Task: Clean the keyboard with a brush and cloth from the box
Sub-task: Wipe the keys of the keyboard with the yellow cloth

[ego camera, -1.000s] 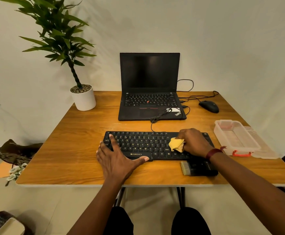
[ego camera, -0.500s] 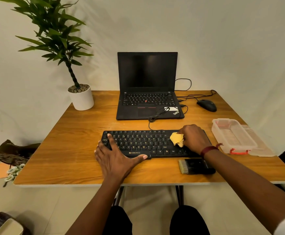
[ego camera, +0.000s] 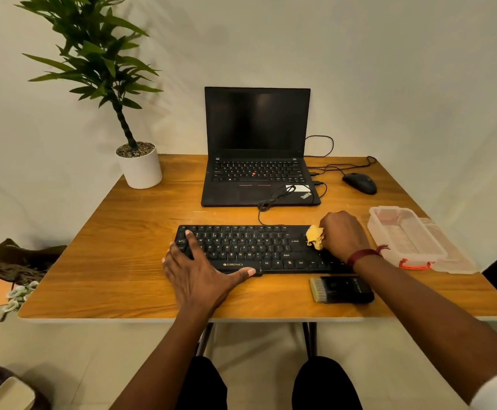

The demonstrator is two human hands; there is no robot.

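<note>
Head view, person seated at a wooden bench (ego camera: 117,247): black keyboard (ego camera: 256,247) lies near the front edge, its cable (ego camera: 260,214) looping back onto an open laptop (ego camera: 256,149) w/ dark screen.

Left hand (ego camera: 200,273) rests flat on the keyboard's left end, fingers (ego camera: 192,242) straight and spread over the keys, thumb along the front edge by the logo.

Right hand (ego camera: 343,235), red band at the wrist, sits on the keyboard's right end, its fingers curled round a crumpled yellow cloth (ego camera: 314,236) pressed against the keys; the cloth shows at the hand's left side.

Brush (ego camera: 342,290), black body w/ pale bristles pointing left, lies on the bench just in front of the keyboard's right part, beside the right forearm and apart from both hands.

Clear plastic box (ego camera: 404,238) w/ red clip stands open just right of the keyboard, near the right hand; its lid (ego camera: 454,255) lies against its right side.

Black mouse (ego camera: 359,183) sits right of the laptop. Potted plant (ego camera: 140,168) in a white pot stands at the rear-left corner.
</note>
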